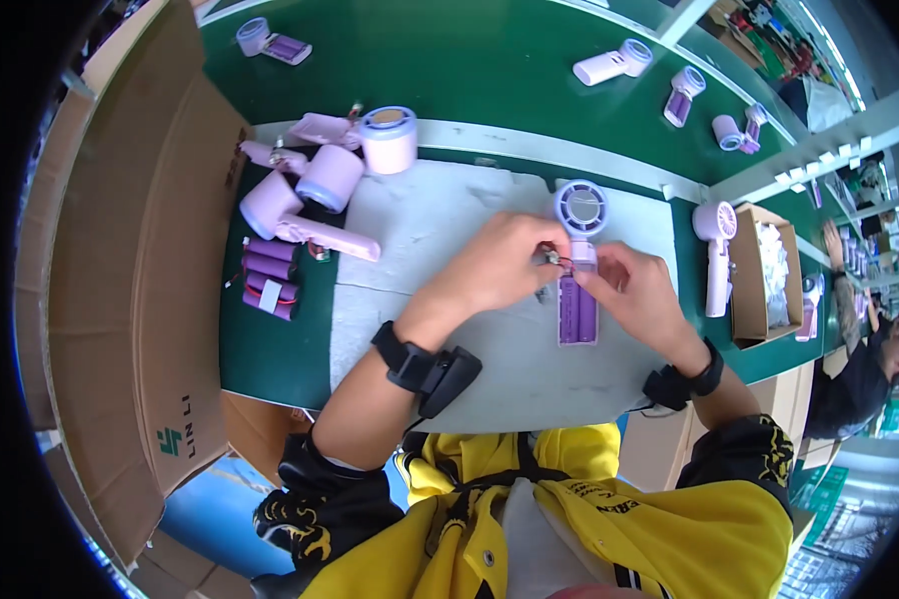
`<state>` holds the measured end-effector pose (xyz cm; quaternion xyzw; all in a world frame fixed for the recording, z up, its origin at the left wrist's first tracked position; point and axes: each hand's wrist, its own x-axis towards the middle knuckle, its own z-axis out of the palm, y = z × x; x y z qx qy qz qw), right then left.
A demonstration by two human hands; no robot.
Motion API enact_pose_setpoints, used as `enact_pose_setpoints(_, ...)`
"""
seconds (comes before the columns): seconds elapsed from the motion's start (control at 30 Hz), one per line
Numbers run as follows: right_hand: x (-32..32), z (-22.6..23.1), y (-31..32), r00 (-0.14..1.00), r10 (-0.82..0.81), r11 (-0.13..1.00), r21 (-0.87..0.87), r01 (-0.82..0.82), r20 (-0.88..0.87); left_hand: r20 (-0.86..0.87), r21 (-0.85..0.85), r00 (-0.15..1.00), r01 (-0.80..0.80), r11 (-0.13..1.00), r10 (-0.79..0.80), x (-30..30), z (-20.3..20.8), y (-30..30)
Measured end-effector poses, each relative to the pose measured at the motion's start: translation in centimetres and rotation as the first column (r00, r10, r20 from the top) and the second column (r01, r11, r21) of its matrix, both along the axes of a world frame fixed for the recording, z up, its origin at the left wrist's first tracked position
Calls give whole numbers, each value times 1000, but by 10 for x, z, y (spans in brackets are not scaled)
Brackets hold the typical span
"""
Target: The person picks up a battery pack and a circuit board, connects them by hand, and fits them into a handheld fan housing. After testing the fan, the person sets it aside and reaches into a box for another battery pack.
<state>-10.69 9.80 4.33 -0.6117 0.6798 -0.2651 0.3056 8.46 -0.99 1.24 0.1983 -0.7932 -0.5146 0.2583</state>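
A lilac handheld fan [580, 208] lies on the pale grey mat [420, 260], its round head pointing away from me. The handle is uncovered and shows a purple battery pack [577, 314] inside. At the fan's neck, my left hand [509, 262] has its fingers closed in a pinch on a small wired part [553, 258]; thin red wire runs beside it. My right hand [637, 290] comes from the other side, thumb and forefinger closed on the handle just below the neck. The fingers partly hide the join there.
Several part-assembled fans [332, 178] are heaped at the left, with loose purple battery packs [270, 275] below them. A tall cardboard box [145, 260] walls the left side. At right are another fan [716, 225] and an open box [787, 329] of white pieces. A person [869, 364] sits beyond.
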Motion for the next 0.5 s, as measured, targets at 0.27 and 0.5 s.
enact_pose_setpoints(0.27, 14, -13, -9, 991, 136, 875, -471, -115, 12, 101, 38, 995, 15, 999, -19, 12, 22, 0)
enact_pose_setpoints(0.5, 9, -20, -12, 978, 210, 856, -486, -175, 18, 99, -149, 990, -81, 985, 96, 13, 26, 3)
